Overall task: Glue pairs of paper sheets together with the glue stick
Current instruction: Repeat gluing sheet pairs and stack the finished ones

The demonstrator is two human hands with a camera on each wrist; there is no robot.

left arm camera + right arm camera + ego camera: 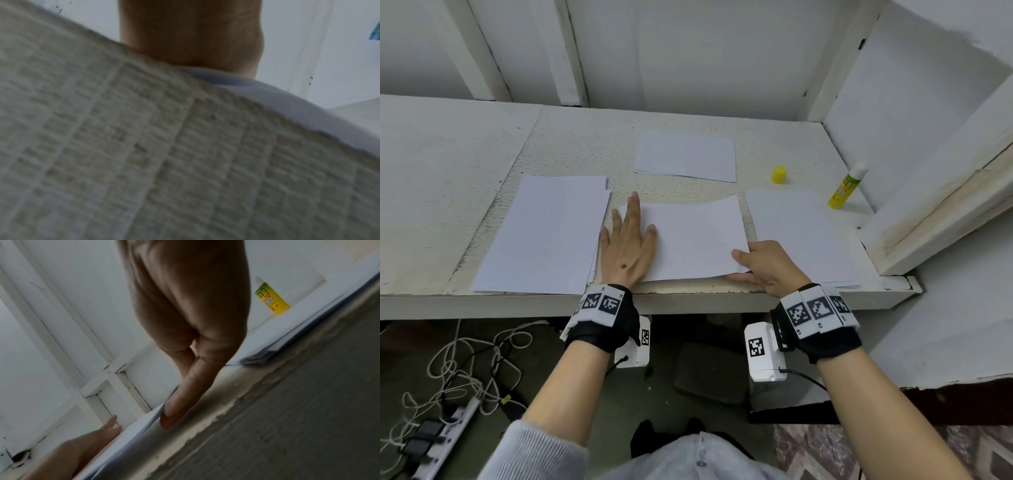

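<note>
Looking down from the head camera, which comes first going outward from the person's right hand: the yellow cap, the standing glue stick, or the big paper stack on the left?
From the right hand:
1. Yellow cap, beyond the hand, toward the wall.
2. Glue stick, upright in the far right corner; close to the cap's distance, so this order is tentative.
3. Left paper stack, clearly farthest, past the left hand.

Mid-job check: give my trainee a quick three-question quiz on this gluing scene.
1. True or false: the glue stick is uncapped.
2. Which hand pinches the middle sheet? A) left hand B) right hand
3. Fill in: the yellow cap stands between the far sheet and the ____.

Key: 1 true; 2 B, while the left lies flat on it; 3 glue stick.
</note>
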